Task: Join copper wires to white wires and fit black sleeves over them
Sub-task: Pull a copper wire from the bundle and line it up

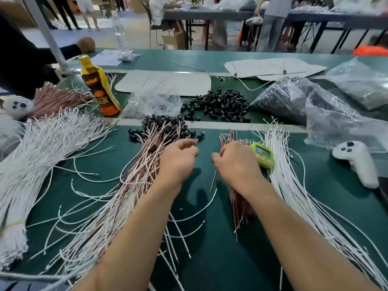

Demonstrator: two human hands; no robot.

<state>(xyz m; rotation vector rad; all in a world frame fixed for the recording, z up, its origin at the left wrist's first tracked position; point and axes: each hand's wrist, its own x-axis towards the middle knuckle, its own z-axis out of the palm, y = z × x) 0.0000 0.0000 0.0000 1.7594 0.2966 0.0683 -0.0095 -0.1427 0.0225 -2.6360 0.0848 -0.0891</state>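
Head view: my right hand (235, 162) is clenched, pinching a single copper wire (213, 180) that hangs below my fingers over the green bench top (210, 259). My left hand (178, 158) is curled at the near edge of the finished pile. A sleeved end lies just past its fingertips, but I cannot tell whether I am gripping it or have let go.

I judge the job well under way but far from over. The finished pile (159, 133) of joined wires capped with black sleeves fans from the bench's far edge towards my left elbow. Much stock remains:
- a bundle of copper wires (239, 206) under my right wrist
- white wires (298, 190) spread out to its right
- a far larger bundle of white wires (37, 148) on my left
- a heap of loose black sleeves (218, 106) beyond
- bagged sleeves (294, 101) near that heap

The wire in my right hand is bare, with no white partner and no sleeve that I can see.

Room is tight. The only bare patch lies between my forearms, and stray white wires cross even that. A pale strip (241, 124) marks the bench's far edge, so reaching for a sleeve means lifting over it and past the pile's capped ends. A green timer (262, 154) sits just beside my right knuckles. A white controller (354, 162) lies further right, near the crinkled bags. An orange bottle (98, 87) stands far left, well clear of my reach.
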